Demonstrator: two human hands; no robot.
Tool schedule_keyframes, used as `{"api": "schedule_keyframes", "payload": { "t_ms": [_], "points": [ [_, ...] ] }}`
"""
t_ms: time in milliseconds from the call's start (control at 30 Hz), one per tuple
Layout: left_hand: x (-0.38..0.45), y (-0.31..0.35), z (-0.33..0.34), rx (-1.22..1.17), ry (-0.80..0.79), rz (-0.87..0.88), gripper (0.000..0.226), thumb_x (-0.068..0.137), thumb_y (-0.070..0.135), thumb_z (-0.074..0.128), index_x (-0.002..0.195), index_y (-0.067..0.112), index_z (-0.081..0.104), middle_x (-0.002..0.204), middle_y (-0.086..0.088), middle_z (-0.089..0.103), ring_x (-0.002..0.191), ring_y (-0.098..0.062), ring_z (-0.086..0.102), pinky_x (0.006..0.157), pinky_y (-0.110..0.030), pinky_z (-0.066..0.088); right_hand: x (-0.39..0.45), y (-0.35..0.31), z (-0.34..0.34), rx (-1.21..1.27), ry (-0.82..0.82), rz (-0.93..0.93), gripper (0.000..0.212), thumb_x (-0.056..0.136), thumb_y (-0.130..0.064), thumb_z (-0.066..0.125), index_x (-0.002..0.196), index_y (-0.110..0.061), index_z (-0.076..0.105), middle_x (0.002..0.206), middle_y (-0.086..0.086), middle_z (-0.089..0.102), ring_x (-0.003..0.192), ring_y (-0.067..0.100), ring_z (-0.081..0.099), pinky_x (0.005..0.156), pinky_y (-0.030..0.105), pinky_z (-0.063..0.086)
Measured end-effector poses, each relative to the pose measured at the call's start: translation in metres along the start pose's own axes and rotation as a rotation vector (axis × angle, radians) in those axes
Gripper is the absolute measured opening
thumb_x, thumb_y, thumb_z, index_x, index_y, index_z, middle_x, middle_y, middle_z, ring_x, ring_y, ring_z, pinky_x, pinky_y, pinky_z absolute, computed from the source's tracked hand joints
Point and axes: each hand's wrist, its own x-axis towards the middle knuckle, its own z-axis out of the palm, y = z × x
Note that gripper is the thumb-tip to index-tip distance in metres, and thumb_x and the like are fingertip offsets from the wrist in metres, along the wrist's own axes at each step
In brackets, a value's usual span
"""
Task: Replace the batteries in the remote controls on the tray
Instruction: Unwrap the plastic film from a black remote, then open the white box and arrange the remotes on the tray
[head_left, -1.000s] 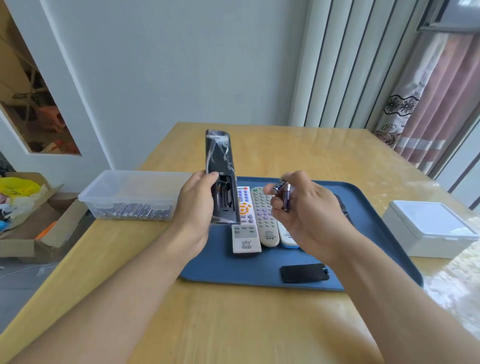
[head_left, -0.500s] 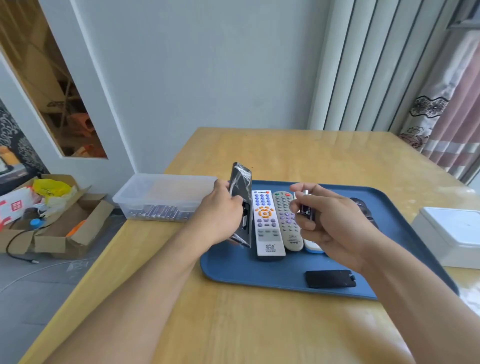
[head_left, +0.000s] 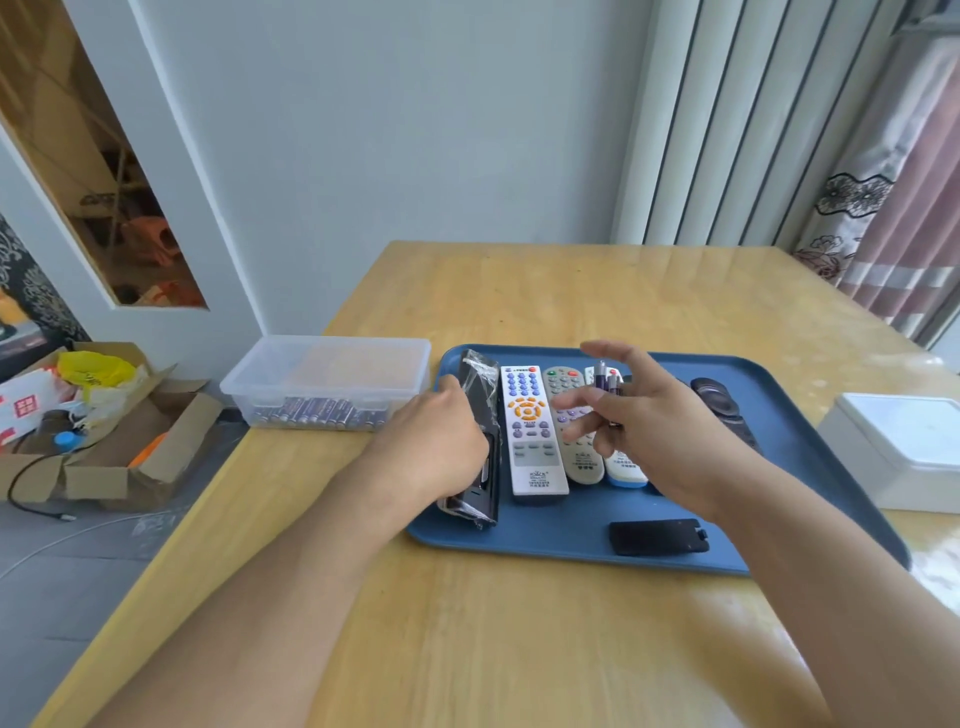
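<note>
At frame centre, the left hand (head_left: 441, 441) grips a black plastic-wrapped remote (head_left: 480, 410) lying lengthwise toward the wall on the blue tray (head_left: 561, 535), while the right hand (head_left: 649, 426), fingers spread, pinches two purple batteries (head_left: 608, 382).

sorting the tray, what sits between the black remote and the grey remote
In the head view, the white remote lies between the black remote in the left hand and the grey remote.

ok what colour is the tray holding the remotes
Dark blue plastic tray, clearest in the head view.
</note>
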Motion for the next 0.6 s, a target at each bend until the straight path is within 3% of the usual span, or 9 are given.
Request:
{"api": "schedule_keyframes", "payload": {
  "t_ms": [133,267,333,400,467,533,600],
  "points": [
    [-0.004,0.000,0.011,0.126,0.120,0.040,0.010,0.102,0.019,0.049,0.105,0.011,0.044,0.117,-0.012,0.055,0.099,-0.031,0.054,0.076,-0.033,0.034,0.004,0.004,0.000,-0.055,0.046,-0.076,0.012,0.102,0.000,0.049,0.108,-0.010,0.049,0.105,0.012,0.075,0.075,0.024,0.067,0.069,0.034,0.051],
    [-0.011,0.007,0.009,0.215,0.267,0.052,0.031,0.103,0.037,0.047,0.123,0.014,0.050,0.120,-0.005,0.057,0.109,-0.033,0.061,0.076,-0.037,0.038,0.006,0.003,-0.007,-0.085,0.025,-0.079,0.008,0.101,0.001,0.053,0.104,-0.006,0.054,0.107,0.007,0.076,0.079,0.021,0.070,0.077,0.030,0.057],
    [-0.012,0.017,0.005,0.240,0.396,0.106,0.035,0.101,0.042,0.048,0.130,0.021,0.049,0.125,0.003,0.058,0.111,-0.026,0.061,0.075,-0.037,0.039,0.009,0.001,-0.013,-0.109,0.066,-0.100,0.009,0.099,-0.001,0.057,0.102,-0.009,0.061,0.108,0.008,0.076,0.078,0.016,0.072,0.075,0.026,0.057],
    [-0.012,0.029,0.002,0.193,0.483,0.194,0.037,0.099,0.042,0.051,0.133,0.026,0.050,0.125,0.008,0.059,0.115,-0.021,0.059,0.076,-0.037,0.043,0.012,-0.006,-0.015,-0.062,0.095,-0.115,0.011,0.097,-0.006,0.063,0.106,-0.010,0.068,0.109,0.010,0.075,0.081,0.012,0.073,0.083,0.025,0.059],
    [-0.009,0.053,0.003,0.118,0.473,0.316,0.039,0.098,0.040,0.055,0.135,0.028,0.051,0.126,0.009,0.059,0.120,-0.018,0.056,0.083,-0.037,0.046,0.009,-0.019,-0.031,0.228,0.111,-0.113,0.017,0.097,-0.011,0.064,0.113,-0.006,0.069,0.107,0.009,0.075,0.084,0.014,0.072,0.085,0.023,0.058],
    [-0.003,0.084,0.008,0.046,0.365,0.432,0.045,0.097,0.038,0.058,0.139,0.027,0.050,0.133,0.009,0.057,0.127,-0.017,0.051,0.095,-0.036,0.046,0.004,-0.031,-0.053,0.522,0.167,-0.118,0.018,0.101,-0.012,0.059,0.114,-0.004,0.067,0.099,0.007,0.076,0.081,0.016,0.071,0.078,0.020,0.058],
    [0.002,0.120,0.018,0.015,0.235,0.534,0.052,0.096,0.039,0.060,0.144,0.024,0.045,0.142,0.006,0.051,0.134,-0.018,0.045,0.104,-0.035,0.041,-0.002,-0.040,-0.082,0.612,0.279,-0.137,0.016,0.104,-0.013,0.053,0.110,-0.007,0.066,0.089,0.004,0.074,0.072,0.015,0.070,0.067,0.020,0.057]
  ]
}}
